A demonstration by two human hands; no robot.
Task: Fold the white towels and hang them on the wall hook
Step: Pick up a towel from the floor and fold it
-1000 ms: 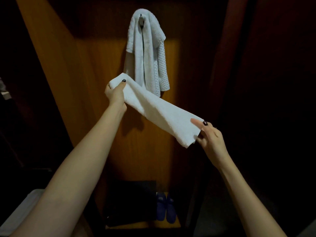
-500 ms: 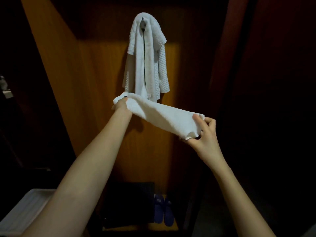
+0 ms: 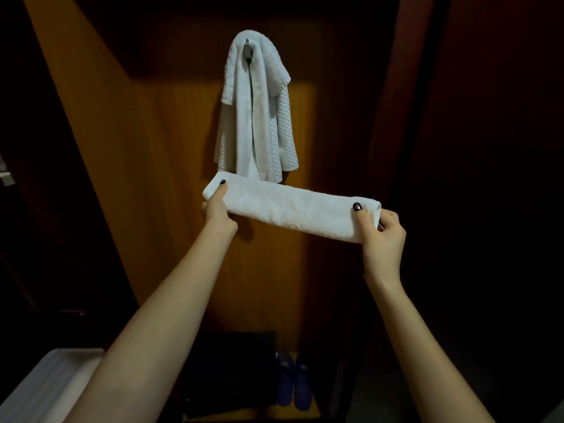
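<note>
A wood panel (image 3: 171, 209) fills the centre, warmly lit near the middle and dim elsewhere. A dark red panel (image 3: 396, 117) stands at 2 o'clock. At 6 o'clock, blue slippers (image 3: 294, 381) sit just beside a black box (image 3: 232, 370). A white surface (image 3: 45, 383) lies at 8 o'clock.

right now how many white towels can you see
2 for sure: one folded strip held at its ends by the left hand and right hand, one bundle hanging on the wall hook, which may hide another.

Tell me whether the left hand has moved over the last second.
Yes. The left hand has dropped: it was beside the lower part of the hanging towel, and now grips the folded towel just below its hem.
</note>
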